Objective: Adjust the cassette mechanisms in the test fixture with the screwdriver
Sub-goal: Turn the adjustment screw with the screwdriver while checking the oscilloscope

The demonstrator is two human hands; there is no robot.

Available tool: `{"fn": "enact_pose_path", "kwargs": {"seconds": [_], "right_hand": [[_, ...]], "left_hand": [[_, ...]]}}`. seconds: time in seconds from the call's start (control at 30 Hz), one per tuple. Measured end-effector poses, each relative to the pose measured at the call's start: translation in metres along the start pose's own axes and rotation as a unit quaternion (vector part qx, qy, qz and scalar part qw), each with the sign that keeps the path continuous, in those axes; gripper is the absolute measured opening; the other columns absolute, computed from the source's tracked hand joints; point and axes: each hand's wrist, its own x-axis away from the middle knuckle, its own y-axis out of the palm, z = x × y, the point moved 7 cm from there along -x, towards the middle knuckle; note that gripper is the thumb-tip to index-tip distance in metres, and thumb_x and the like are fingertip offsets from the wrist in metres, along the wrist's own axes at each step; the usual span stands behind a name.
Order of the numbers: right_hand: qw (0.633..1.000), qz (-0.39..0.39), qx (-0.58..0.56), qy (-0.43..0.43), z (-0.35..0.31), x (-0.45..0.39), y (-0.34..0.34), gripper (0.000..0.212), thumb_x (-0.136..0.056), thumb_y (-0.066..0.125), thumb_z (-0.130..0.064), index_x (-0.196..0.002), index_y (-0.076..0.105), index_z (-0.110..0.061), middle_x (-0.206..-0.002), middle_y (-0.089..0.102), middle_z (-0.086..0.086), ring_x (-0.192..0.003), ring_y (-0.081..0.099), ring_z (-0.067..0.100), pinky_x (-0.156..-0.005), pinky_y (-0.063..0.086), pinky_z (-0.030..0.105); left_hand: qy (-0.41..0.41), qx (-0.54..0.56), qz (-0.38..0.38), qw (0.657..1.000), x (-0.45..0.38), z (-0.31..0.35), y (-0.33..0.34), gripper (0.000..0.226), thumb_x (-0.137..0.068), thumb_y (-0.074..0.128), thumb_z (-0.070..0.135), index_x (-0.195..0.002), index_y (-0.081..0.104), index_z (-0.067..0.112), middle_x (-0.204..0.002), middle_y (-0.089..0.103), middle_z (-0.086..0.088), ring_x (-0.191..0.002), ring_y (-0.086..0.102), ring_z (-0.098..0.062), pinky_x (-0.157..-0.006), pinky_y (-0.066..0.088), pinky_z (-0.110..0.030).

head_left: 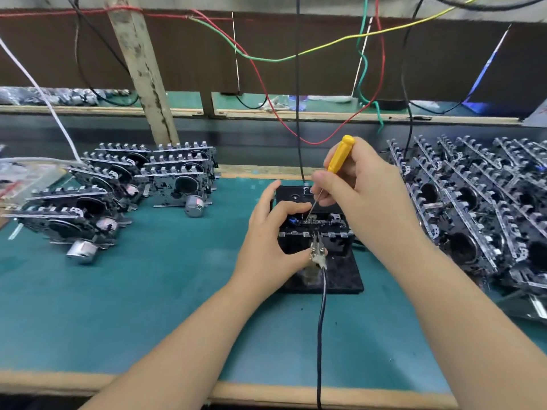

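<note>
Two mechanism stacks [118, 184] [479, 208] flank test fixture [340, 273], likely for easy reach. Cassette mechanism [316, 229] seated on fixture. Left hand [272, 241] curls round its left edge, steadying. Right hand [361, 179] pinches screwdriver [340, 155], tip down on mechanism's top.

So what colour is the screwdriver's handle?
Yellow. The screwdriver handle shows best in the head view, held in the right hand.

screwdriver [338, 160]: tip too small to tell which part it meets | test fixture [340, 276]: left edge hidden behind left hand [273, 232] | cassette mechanism [316, 229]: right end covered by right hand [358, 184] | mechanisms on right [479, 208]: cut off by frame edge, blurred | black cable [321, 321]: runs off bottom edge
</note>
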Motion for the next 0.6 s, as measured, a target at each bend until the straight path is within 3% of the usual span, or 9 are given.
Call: {"fn": "enact_pose_path", "kwargs": {"seconds": [0.6], "right_hand": [[1.000,0.004,0.011,-0.020,0.0008,-0.0024,0.0002,0.017,-0.095,0.069,-0.017,-0.099,0.053,-0.014,-0.078,0.072,0.000,-0.072,0.071,0.022,-0.075,0.059,0.050]], "left_hand": [[-0.005,-0.002,-0.007,1.000,0.0009,0.0006,0.0007,0.071,-0.068,0.089,0.028,-0.109,0.047,0.069,-0.161,0.009,0.028,-0.147,0.024,0.001,-0.100,0.027,-0.012]]}}
